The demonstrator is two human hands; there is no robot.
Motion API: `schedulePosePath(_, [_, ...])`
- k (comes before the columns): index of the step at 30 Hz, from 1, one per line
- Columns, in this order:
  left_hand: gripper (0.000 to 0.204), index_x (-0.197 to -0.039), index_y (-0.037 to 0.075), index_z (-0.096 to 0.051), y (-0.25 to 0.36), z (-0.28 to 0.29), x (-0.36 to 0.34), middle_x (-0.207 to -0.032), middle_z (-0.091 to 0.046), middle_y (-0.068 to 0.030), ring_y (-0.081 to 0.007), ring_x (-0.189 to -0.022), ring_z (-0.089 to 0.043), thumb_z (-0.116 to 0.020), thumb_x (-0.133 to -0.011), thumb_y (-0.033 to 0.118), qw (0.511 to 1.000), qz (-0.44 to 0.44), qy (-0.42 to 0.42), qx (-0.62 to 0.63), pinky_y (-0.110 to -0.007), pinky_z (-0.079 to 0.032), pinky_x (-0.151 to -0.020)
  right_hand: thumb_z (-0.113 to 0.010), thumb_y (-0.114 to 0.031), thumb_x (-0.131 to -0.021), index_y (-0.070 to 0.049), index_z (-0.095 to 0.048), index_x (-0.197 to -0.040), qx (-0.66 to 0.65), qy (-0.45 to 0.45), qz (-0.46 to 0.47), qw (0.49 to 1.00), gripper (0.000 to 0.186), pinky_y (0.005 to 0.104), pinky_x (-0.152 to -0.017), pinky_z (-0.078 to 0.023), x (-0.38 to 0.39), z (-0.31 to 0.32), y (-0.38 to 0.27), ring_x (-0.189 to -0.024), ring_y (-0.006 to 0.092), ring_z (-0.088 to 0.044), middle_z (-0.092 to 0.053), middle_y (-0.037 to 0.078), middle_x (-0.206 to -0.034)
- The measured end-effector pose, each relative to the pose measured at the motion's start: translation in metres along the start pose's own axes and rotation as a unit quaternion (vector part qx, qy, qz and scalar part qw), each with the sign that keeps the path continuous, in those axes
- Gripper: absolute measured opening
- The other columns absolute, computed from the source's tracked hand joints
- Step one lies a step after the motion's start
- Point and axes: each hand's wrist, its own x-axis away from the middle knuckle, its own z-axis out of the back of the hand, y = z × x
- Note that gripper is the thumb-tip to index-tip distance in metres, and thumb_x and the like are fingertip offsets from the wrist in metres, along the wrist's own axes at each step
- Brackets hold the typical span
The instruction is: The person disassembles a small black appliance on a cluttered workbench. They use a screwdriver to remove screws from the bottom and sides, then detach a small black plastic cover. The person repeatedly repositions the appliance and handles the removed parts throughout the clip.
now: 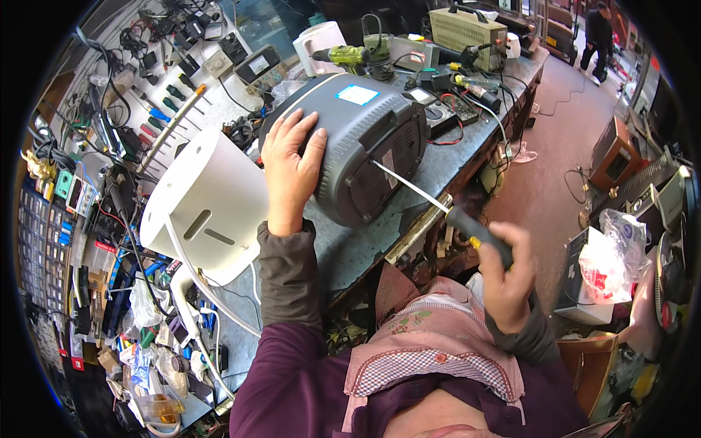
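A dark grey rounded appliance (332, 120) lies on its side on the workbench, its vented base turned toward the right. My left hand (290, 157) rests spread on its side, fingers stretched out and holding nothing. In my right hand (505, 277) is a screwdriver (458, 215) with a dark handle and yellow marks, my fingers wrapped round it. Its long shaft slants up to the left, and the tip meets the appliance's base near the lower edge of a recess. Whether the tip sits in a screw is too small to tell.
Left of my left arm stands a white appliance housing (212, 197) with a white hose (197, 274). A screwdriver rack (171, 128), a green drill (342, 55), a multimeter (438, 113) and a beige bench instrument (467, 36) crowd the workbench (365, 252). A person (599, 40) stands far off right.
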Motion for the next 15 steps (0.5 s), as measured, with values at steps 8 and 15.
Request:
schedulePosePath(8, [0.038,-0.133,0.010,-0.085,-0.009,-0.002,0.001,-0.150,-0.075,-0.0188,-0.0441,-0.150,-0.057,-0.080,-0.103,0.032,1.000,0.009,0.005,0.025,-0.054,-0.039,-0.129,-0.081,0.002,-0.096,-0.006,-0.072,-0.121,0.029,-0.001,0.125,0.992,0.028,0.0369,-0.078,-0.058,-0.007,-0.003,0.010,-0.089,0.0278,-0.068,-0.066,0.019,-0.122])
schedulePosePath(15, [0.039,-0.133,0.011,-0.085,-0.010,-0.004,0.003,-0.149,-0.076,-0.0174,-0.0442,-0.149,-0.059,-0.080,-0.103,0.036,1.000,0.001,0.018,-0.001,-0.055,-0.040,-0.127,-0.076,-0.003,-0.104,0.001,-0.052,-0.154,0.071,-0.021,0.134,0.988,0.055,0.0378,-0.086,-0.058,-0.003,0.002,0.005,-0.087,0.0269,-0.066,-0.066,0.016,-0.118])
